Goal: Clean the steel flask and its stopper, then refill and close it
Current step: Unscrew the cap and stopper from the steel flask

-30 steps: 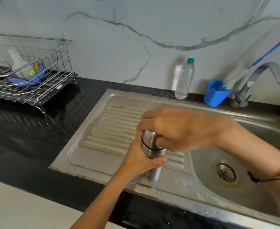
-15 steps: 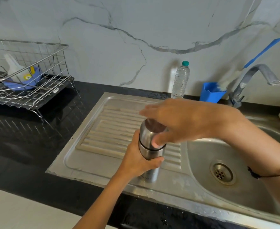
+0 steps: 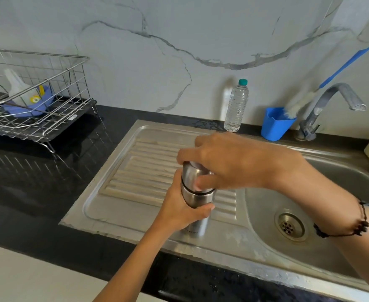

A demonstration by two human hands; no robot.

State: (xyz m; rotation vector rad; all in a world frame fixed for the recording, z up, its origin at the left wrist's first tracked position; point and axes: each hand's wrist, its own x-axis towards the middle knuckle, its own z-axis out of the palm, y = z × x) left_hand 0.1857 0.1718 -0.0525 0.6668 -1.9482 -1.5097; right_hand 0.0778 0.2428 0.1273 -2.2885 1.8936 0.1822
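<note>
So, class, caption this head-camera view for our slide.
Left hand holds cylindrical steel flask upright on drainboard; right hand grips its cap.

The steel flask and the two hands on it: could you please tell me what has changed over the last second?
Very little. The right hand shifted its fingers round the cap, as if twisting it. The left hand still grips the steel flask, upright on the sink drainboard. The water bottle stands where it was.

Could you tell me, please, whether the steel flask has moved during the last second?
No. The cylindrical steel flask still stands at the ribbed steel draining board's front right end, equally far left of the round drain.
</note>
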